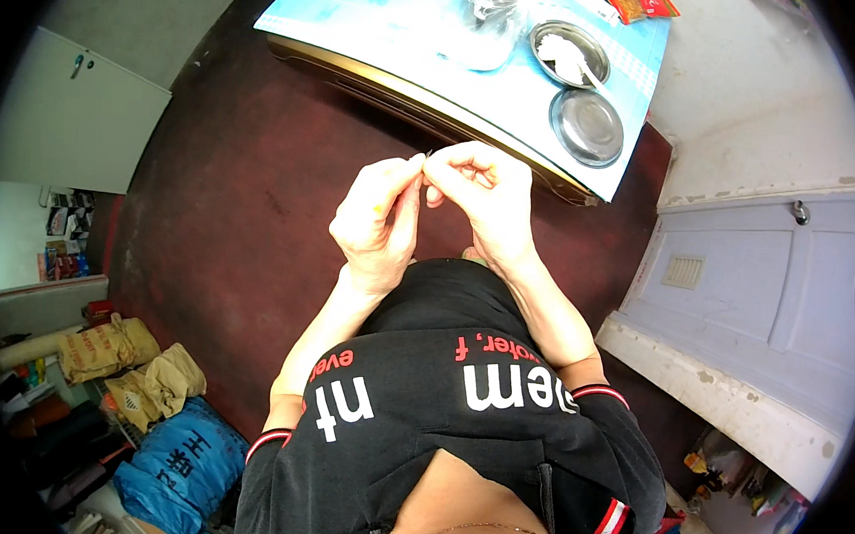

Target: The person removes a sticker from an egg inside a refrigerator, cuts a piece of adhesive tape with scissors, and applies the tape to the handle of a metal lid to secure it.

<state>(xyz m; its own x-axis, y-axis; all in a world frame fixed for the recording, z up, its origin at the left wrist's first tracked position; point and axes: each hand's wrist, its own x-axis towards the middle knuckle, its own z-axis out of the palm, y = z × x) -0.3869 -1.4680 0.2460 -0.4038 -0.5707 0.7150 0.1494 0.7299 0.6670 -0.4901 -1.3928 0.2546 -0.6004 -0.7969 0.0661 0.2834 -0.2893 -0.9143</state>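
My left hand [382, 221] and my right hand [494, 198] are raised in front of my body, just short of the table's near edge. Thumb and forefinger are pinched on each, and the fingertips of both hands meet. A tiny dark speck shows where they touch, too small to name. On the back of my left thumb sits a small yellow-orange spot. Past my right hand, a steel bowl [603, 62] holds a white lumpy food [561, 54] with a white spoon [592, 79] in it. Nearer me lies a round metal lid [589, 129].
The table [363, 17] has a blue patterned cover, with a clear plastic bag [495, 0] and a red packet [642, 2] at its far side. A pale door [737, 274] stands at the right. Sacks [119, 348] and a blue bundle [185, 462] lie at the lower left.
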